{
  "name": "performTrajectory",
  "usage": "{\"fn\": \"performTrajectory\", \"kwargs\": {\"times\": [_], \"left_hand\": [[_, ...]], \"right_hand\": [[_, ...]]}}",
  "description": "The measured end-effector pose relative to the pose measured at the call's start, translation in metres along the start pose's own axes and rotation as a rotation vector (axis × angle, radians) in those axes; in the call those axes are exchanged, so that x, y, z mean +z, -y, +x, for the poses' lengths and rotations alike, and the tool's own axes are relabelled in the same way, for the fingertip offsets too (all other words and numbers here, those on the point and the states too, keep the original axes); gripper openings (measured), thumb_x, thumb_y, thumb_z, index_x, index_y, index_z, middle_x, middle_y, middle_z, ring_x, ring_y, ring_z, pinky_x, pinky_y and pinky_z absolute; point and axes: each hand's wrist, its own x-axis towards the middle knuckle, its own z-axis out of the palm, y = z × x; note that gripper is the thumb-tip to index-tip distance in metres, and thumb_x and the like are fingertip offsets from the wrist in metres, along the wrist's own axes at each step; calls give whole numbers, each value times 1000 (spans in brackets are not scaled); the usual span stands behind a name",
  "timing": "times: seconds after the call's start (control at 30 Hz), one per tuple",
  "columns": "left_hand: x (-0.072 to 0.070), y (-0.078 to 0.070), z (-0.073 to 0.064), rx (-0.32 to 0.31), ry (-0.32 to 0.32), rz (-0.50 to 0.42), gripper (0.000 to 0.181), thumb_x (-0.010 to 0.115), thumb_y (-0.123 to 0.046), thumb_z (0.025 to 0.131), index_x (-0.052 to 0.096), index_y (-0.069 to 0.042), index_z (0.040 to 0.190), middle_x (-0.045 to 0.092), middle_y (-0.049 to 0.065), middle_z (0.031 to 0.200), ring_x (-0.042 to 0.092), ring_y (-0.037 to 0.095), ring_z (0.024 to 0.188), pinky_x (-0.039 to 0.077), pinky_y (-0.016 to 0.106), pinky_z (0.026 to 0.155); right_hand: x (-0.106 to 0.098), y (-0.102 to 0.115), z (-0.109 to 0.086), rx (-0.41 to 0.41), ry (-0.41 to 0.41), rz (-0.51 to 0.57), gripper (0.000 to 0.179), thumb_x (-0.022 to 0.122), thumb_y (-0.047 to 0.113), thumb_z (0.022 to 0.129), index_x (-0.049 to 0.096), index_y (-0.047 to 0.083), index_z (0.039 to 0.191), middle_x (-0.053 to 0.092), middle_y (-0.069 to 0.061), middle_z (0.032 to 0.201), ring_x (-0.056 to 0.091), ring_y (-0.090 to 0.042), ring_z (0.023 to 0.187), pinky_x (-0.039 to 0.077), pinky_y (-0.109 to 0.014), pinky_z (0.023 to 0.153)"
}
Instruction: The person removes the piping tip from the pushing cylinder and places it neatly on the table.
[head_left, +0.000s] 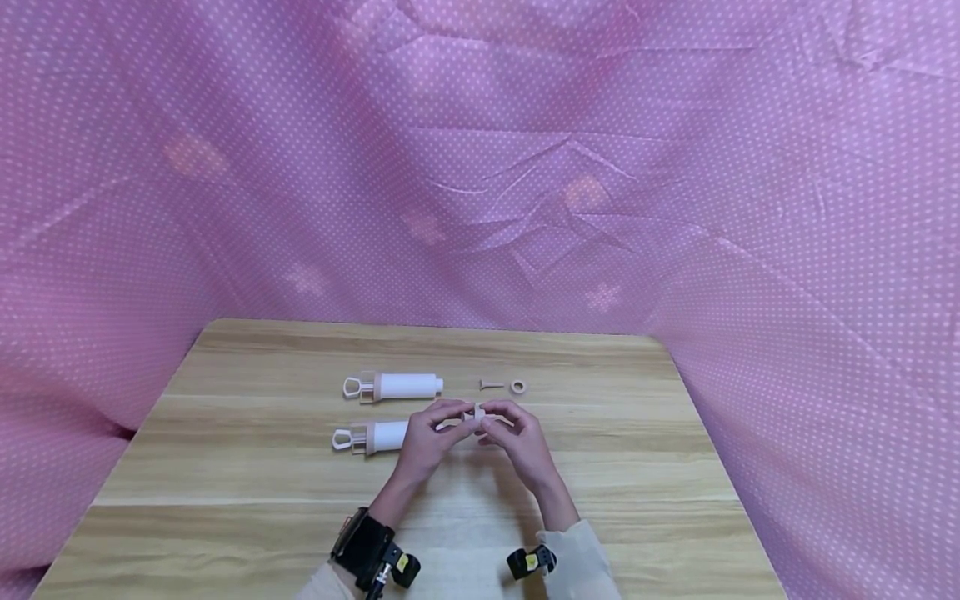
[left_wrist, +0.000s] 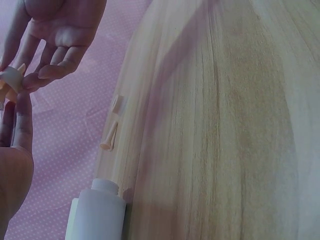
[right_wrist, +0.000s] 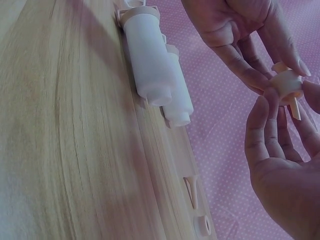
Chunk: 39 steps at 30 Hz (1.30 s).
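Over the table in front of me, both hands meet at a small pair of beige parts. One is a ring-shaped cap (right_wrist: 287, 84); a narrow nozzle (right_wrist: 295, 110) passes through it, its flared end on the left hand's side. My left hand (head_left: 425, 446) pinches the nozzle end between thumb and fingers. On the other side my right hand (head_left: 525, 450) pinches the cap with its fingertips. Left of the hands lies a white cylinder (head_left: 388, 436) with a beige collar and a pull handle, partly covered by the left hand.
A second, similar white cylinder (head_left: 407, 385) lies farther back. To its right are a loose beige nozzle (head_left: 492, 384) and a loose beige ring (head_left: 518, 387). Pink dotted cloth (head_left: 480, 208) hangs behind and beside the wooden table (head_left: 247, 467).
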Motion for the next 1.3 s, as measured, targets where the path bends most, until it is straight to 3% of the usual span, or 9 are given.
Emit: {"fn": "performTrajectory", "kwargs": {"times": [0.27, 0.53, 0.8, 1.07, 1.3], "left_hand": [[2, -2, 0, -16, -2, 69, 26, 78, -3, 88, 74, 5, 113, 70, 18, 114, 64, 15, 100, 57, 29, 87], [3, -29, -6, 11, 6, 75, 27, 78, -3, 88, 74, 7, 112, 71, 16, 110, 64, 16, 98, 57, 31, 85], [3, -29, -5, 31, 17, 103, 27, 78, -5, 89, 74, 6, 113, 71, 17, 111, 64, 19, 99, 56, 41, 85], [2, -29, -3, 4, 11, 106, 29, 78, -6, 89, 73, 7, 114, 71, 18, 112, 64, 15, 97, 56, 34, 85], [3, -28, -2, -32, -7, 95, 30, 80, -5, 87, 73, 6, 114, 68, 22, 109, 62, 21, 97, 56, 32, 85]], "right_hand": [[-2, 1, 0, 14, 5, -11, 32, 63, 3, 98, 56, -16, 123, 66, -12, 112, 69, -19, 92, 59, -37, 82], [-3, 1, 1, 24, 8, -17, 33, 63, 3, 99, 55, -17, 123, 66, -11, 112, 69, -18, 92, 59, -37, 82], [-3, 3, 2, 33, -9, -33, 32, 63, 3, 99, 57, -16, 123, 66, -13, 111, 69, -18, 92, 59, -37, 82], [-6, 2, 3, 38, -43, -51, 30, 64, 2, 97, 59, -14, 122, 66, -12, 112, 69, -20, 90, 59, -38, 83], [-7, 1, 3, 35, -58, -45, 29, 65, 1, 97, 60, -14, 121, 66, -14, 109, 69, -20, 89, 59, -37, 81]]}}
